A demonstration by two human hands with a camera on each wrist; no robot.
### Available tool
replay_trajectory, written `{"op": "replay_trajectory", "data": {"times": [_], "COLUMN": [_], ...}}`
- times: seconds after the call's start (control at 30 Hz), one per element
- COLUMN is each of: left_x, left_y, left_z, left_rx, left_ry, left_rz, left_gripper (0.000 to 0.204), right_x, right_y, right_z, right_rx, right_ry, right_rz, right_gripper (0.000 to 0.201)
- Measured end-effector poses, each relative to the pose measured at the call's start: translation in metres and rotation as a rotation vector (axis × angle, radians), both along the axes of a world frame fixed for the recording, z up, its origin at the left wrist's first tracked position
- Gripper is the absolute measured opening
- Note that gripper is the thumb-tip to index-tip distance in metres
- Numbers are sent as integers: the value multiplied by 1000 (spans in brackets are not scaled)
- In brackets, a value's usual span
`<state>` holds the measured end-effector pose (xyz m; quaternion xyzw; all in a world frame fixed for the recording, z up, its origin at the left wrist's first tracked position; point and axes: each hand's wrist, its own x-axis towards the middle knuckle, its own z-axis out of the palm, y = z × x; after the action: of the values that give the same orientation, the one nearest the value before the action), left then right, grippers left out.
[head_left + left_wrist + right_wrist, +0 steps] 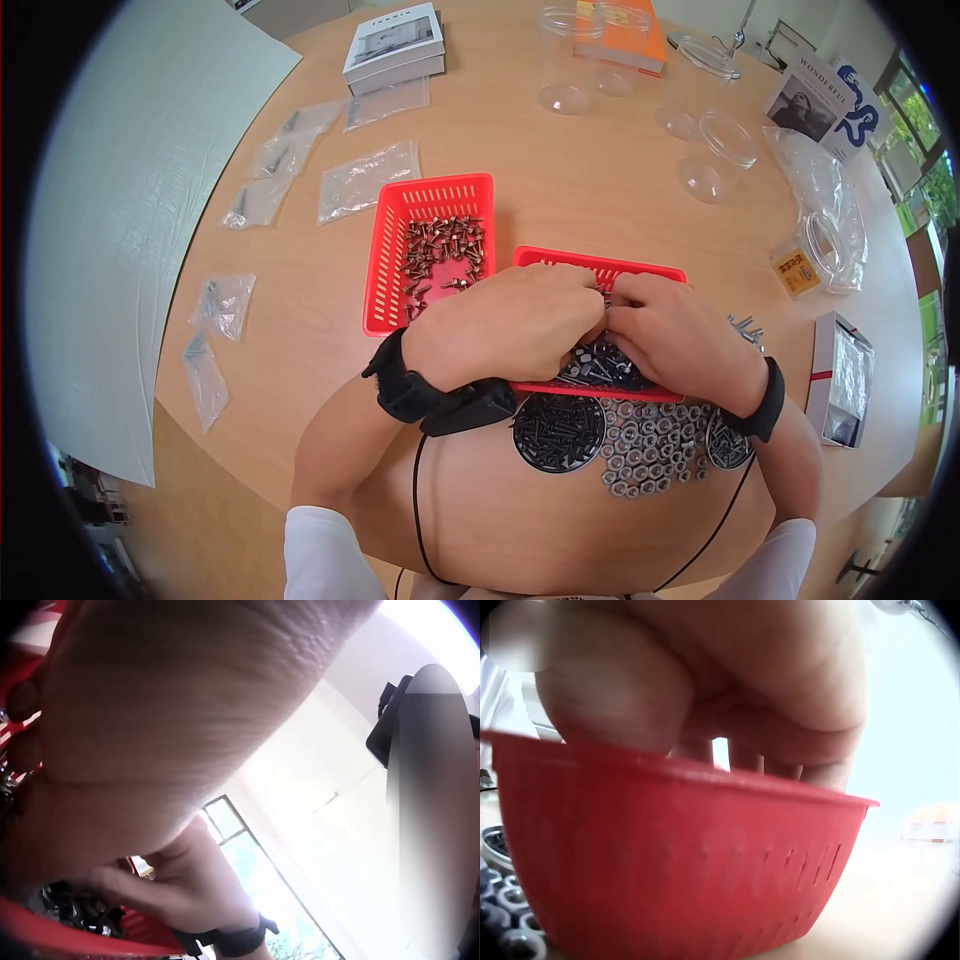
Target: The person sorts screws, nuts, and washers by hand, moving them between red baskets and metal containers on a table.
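Both hands reach into the right-hand red basket (640, 268), which holds mixed dark and silver screws and other small hardware (602, 368). My left hand (510, 322) comes in over the left rim, its back upward and its fingertips hidden. Across from it, my right hand (682, 335) has bent fingers and a thumb pointing toward the left hand; the two nearly meet above the hardware. In the right wrist view, the fingers drop behind the basket wall (682, 855). I cannot tell what either hand holds.
Left of the hands stands another red basket (382, 265) with copper-coloured bolts (440, 245). Nearer me are a round tin of black screws (558, 432), loose nuts (650, 445) and a smaller screw tin (728, 443). Plastic bags (368, 180), clear jars (715, 160) and books (395, 50) lie farther out.
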<state>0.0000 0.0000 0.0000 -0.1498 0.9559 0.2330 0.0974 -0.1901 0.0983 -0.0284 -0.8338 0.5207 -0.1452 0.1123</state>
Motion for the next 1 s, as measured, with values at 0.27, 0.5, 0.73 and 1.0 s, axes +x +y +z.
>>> {"op": "replay_trajectory", "data": {"times": [0.27,0.5,0.73,1.0], "left_x": [-5,-9,-7,-6], "left_y": [6,2,-5,-1], "left_z": [-9,-15,-17,-18], "left_rx": [28,23,82,87], "left_ry": [35,20,99,176], "left_rz": [0,-102,-118,-58], "left_gripper": [22,23,20,17], "right_x": [-10,-14,-9,-6], "right_y": [45,86,110,106], "right_z": [59,72,68,44], "right_rx": [-71,-79,109,338], "right_ry": [-171,-196,-7,159], "right_rz": [-125,-189,-151,-130], "right_gripper": [14,15,16,10]}}
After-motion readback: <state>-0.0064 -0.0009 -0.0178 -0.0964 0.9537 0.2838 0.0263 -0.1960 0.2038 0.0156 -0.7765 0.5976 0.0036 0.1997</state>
